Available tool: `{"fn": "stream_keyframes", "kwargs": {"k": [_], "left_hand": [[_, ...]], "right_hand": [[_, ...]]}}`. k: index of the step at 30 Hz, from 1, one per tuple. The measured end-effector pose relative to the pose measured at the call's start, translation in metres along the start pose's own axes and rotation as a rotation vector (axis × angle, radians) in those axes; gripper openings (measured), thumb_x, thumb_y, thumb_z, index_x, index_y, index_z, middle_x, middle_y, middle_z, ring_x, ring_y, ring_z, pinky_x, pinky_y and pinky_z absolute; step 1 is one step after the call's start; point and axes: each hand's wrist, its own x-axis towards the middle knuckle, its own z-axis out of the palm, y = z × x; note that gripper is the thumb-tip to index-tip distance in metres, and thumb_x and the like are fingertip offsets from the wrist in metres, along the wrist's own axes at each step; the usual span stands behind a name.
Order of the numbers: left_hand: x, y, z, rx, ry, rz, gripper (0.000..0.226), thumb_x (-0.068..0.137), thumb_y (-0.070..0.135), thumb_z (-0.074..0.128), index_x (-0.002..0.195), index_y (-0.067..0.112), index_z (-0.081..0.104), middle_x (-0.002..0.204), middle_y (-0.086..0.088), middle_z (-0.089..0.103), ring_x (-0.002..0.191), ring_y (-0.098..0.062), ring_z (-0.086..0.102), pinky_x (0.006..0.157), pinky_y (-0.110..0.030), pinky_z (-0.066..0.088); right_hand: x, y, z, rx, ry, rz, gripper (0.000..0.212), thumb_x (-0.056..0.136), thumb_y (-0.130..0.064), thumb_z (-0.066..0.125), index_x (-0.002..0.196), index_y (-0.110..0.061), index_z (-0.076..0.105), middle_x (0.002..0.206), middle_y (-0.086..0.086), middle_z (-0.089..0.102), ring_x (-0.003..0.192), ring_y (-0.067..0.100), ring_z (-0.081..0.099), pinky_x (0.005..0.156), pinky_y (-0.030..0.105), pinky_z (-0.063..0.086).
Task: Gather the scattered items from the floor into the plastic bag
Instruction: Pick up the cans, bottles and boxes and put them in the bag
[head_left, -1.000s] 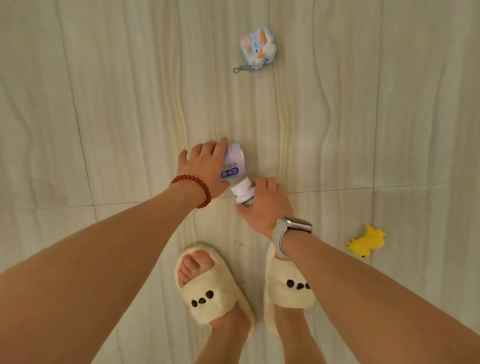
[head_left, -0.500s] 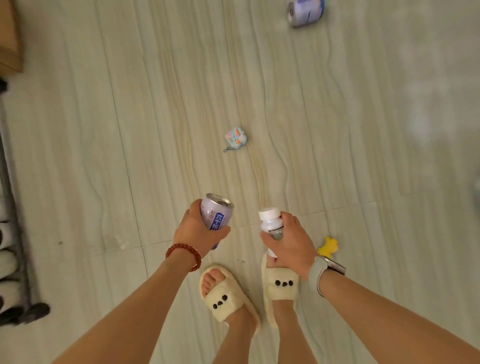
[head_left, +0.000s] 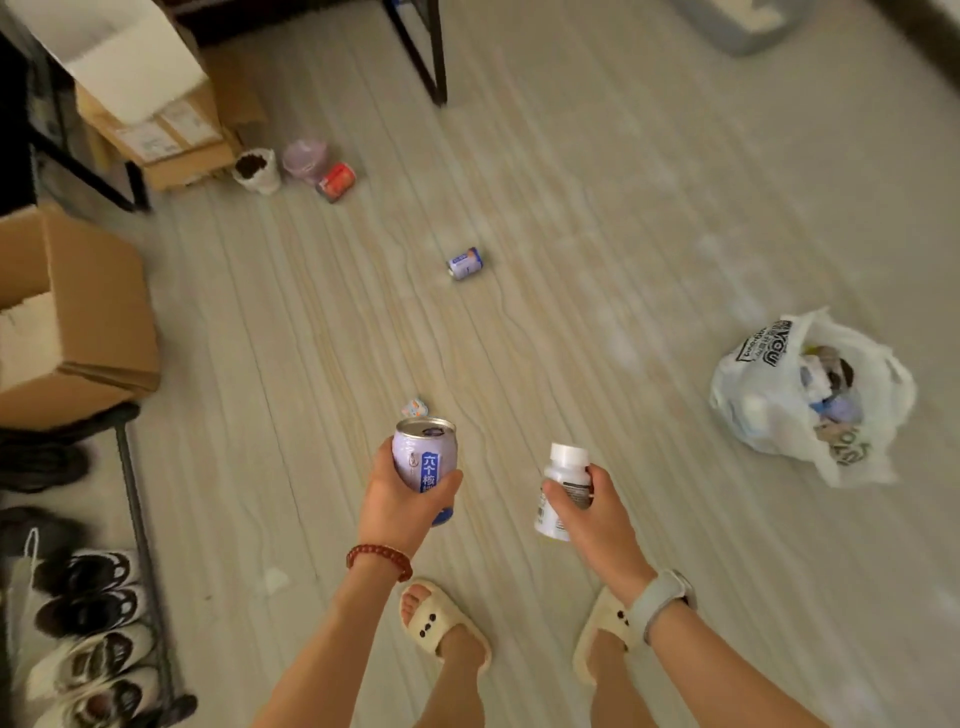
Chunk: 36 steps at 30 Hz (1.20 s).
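Plastic bag on floor at my right, mouth open, already part filled. Left hand grasps lilac drink can, upright. Right hand grasps white pill bottle. Both well apart from bag, not yet dropped in. Left to gather, I judge: small keychain toy just beyond can, blue can farther, red can near cardboard boxes.

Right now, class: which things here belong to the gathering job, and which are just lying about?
Job: plastic bag; held can; held white bottle; floor can; red can; small charm.
Lying about: cardboard boxes; shoe rack.
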Motion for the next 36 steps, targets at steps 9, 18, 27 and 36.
{"fn": "stream_keyframes", "kwargs": {"k": [9,18,27,36], "left_hand": [[-0.089,0.094,0.181,0.113,-0.157,0.027,0.050,0.070,0.016,0.076,0.108,0.017,0.044,0.078,0.007,0.056,0.068,-0.006,0.056,0.055,-0.016,0.042],[-0.124,0.186,0.406,0.283,-0.467,0.109,0.059,0.067,0.020,0.079,0.116,0.016,0.046,0.089,0.000,0.060,0.079,-0.019,0.060,0.073,-0.032,0.051],[-0.061,0.246,0.555,0.277,-0.595,-0.044,0.059,0.076,0.025,0.071,0.123,0.007,0.040,0.092,-0.004,0.058,0.079,-0.021,0.059,0.072,-0.032,0.050],[0.079,0.202,0.727,0.341,-0.681,-0.306,0.041,0.080,0.025,0.066,0.112,0.011,0.044,0.090,-0.002,0.056,0.081,-0.023,0.059,0.073,-0.039,0.054]], "right_hand": [[-0.031,0.043,-0.228,0.214,0.194,0.178,0.035,0.084,-0.027,0.062,0.114,-0.015,0.048,0.093,-0.003,0.059,0.082,0.012,0.058,0.061,0.018,0.043],[-0.017,0.101,-0.448,0.237,0.392,0.277,0.031,0.086,-0.030,0.060,0.110,-0.017,0.046,0.105,0.006,0.059,0.086,0.019,0.058,0.068,0.025,0.045],[0.078,0.126,-0.528,0.491,0.455,0.498,0.027,0.088,-0.030,0.056,0.105,-0.010,0.052,0.095,0.009,0.057,0.080,0.023,0.056,0.075,0.036,0.047],[0.297,0.195,-0.561,0.748,0.439,0.676,0.018,0.083,-0.026,0.052,0.090,-0.010,0.057,0.081,0.008,0.057,0.067,0.021,0.054,0.057,0.026,0.043]]}}
